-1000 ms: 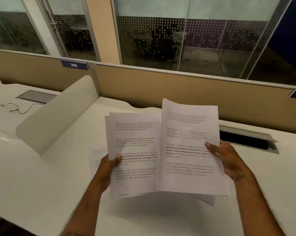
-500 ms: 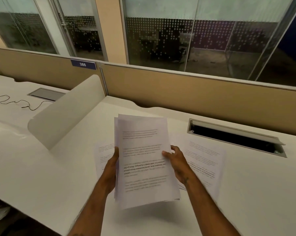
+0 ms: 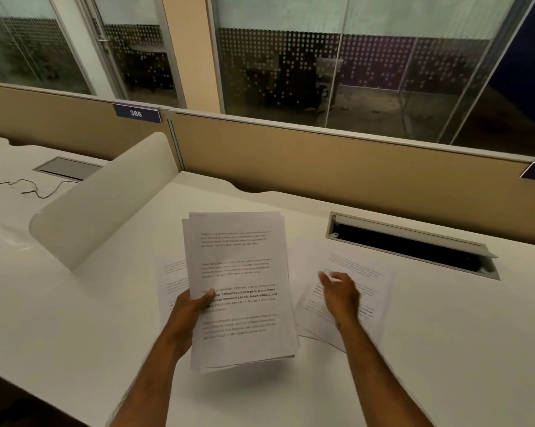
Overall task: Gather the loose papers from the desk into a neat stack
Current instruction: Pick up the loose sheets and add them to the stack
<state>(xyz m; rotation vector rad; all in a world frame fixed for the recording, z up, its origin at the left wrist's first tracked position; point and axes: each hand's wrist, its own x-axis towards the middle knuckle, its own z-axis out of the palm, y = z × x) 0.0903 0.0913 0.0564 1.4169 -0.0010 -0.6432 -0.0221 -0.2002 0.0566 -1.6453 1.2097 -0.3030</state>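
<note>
My left hand (image 3: pixel 190 311) grips a stack of printed white papers (image 3: pixel 241 272) by its left edge and holds it tilted above the white desk (image 3: pixel 75 334). My right hand (image 3: pixel 340 295) is off the stack, fingers apart, hovering over loose printed sheets (image 3: pixel 368 282) that lie flat on the desk to the right. Another loose sheet (image 3: pixel 172 278) lies on the desk to the left, partly hidden behind the held stack and my left hand.
A curved white divider (image 3: pixel 106 198) stands at the left. An open cable slot (image 3: pixel 414 245) is set into the desk at the right. A tan partition (image 3: pixel 321 161) runs along the back. A thin cable (image 3: pixel 23 186) lies on the neighbouring desk.
The sheet from my right hand has joined the stack in my left hand. My right hand then let go of the stack and moved right, over the loose sheets.
</note>
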